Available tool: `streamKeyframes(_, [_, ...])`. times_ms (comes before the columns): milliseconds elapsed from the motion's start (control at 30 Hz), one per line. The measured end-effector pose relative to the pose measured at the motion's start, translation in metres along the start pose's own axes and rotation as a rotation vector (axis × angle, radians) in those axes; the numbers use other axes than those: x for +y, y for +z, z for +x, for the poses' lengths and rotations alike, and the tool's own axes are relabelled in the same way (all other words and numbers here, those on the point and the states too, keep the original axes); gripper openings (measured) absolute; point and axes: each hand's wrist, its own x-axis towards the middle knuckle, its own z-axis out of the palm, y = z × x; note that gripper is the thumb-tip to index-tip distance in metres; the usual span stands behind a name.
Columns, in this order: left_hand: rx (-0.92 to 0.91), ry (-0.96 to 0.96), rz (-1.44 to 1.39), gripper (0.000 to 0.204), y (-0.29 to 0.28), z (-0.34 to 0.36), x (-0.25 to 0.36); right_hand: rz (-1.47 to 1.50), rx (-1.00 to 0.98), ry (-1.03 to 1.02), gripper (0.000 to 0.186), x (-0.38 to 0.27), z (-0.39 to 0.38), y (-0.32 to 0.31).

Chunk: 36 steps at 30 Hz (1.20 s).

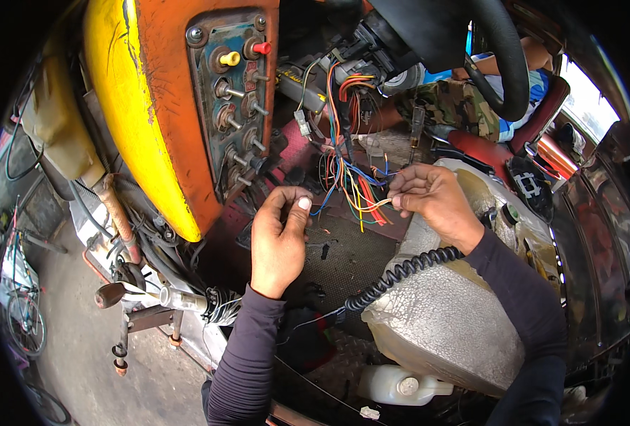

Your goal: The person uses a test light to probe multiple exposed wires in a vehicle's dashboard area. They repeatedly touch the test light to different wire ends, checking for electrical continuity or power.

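My left hand [281,241] is closed in a pinch beside the loose end of a blue wire; what its fingertips hold is hard to make out. My right hand [435,202] pinches pale wires from the multicoloured wire bundle [343,167]. The bundle hangs from the dark steering column [361,53], its red, yellow and blue ends spread between my hands. A white connector [302,124] dangles higher up. Left of the bundle stands an orange and yellow console [134,121] with a panel of toggle switches [230,106].
A steering wheel [506,92], a person in camouflage shorts [435,110], a worn seat [450,326] under a coiled black cable [393,277], and a white jug [393,383] surround my arms. Levers and pipes [145,319] line the left, with a bicycle [24,319] on the concrete floor beyond.
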Motion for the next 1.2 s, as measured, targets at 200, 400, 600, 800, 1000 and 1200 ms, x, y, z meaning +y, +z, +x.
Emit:
streamKeyframes(200, [-0.01,-0.015,0.015,0.013,0.001,-0.002,0.001,0.001,-0.009,0.002,0.012,0.001,0.001,0.0])
streamKeyframes(400, [-0.011,-0.025,0.002,0.013,0.001,-0.002,0.0,0.006,-0.005,-0.003,0.013,0.001,0.001,0.0])
streamKeyframes(600, [-0.012,-0.021,-0.006,0.012,0.002,-0.002,0.001,-0.055,-0.018,-0.034,0.015,-0.001,0.0,0.003])
streamKeyframes(800, [0.024,-0.026,0.007,0.013,0.0,-0.001,-0.004,-0.189,-0.041,-0.147,0.017,0.002,-0.002,0.008])
streamKeyframes(1000, [0.242,0.051,0.008,0.02,0.001,-0.004,0.016,-0.39,0.004,-0.14,0.017,0.006,-0.002,0.008])
streamKeyframes(1200, [-0.09,0.228,0.344,0.013,0.044,-0.017,0.052,-0.145,-0.023,-0.114,0.014,0.008,-0.002,0.008])
